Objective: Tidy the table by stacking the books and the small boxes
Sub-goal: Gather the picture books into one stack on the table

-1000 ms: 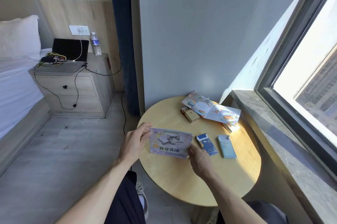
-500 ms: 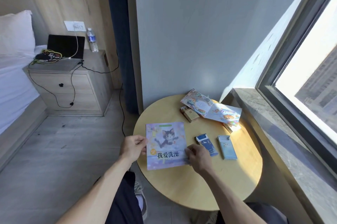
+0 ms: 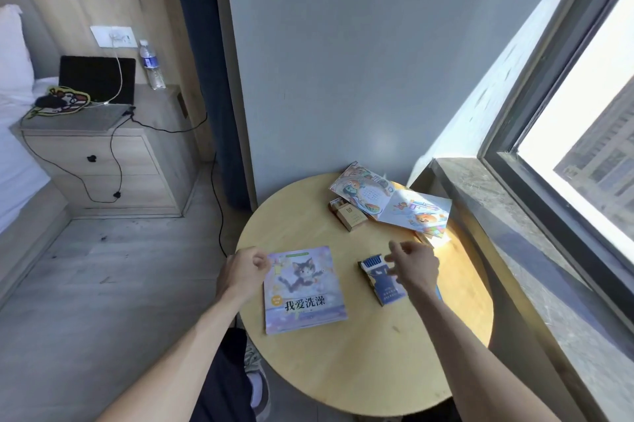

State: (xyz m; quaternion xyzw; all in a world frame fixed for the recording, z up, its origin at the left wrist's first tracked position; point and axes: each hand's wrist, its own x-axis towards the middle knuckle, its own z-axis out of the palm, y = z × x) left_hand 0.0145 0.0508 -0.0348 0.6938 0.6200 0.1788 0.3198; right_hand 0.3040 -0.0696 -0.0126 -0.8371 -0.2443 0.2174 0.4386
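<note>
Flat on the table (image 3: 360, 370) lies a purple cat-cover book (image 3: 303, 289), both hands empty.

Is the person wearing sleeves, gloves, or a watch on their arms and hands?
No. Both forearms are bare from the bottom of the picture up to the wrists, with no sleeves showing. The left hand and the right hand have no gloves, and no watch, ring or bracelet is visible.

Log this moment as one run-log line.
cat book: flat on table | left hand: at its left edge, empty | right hand: open above dark blue box | open book: unstacked
</note>
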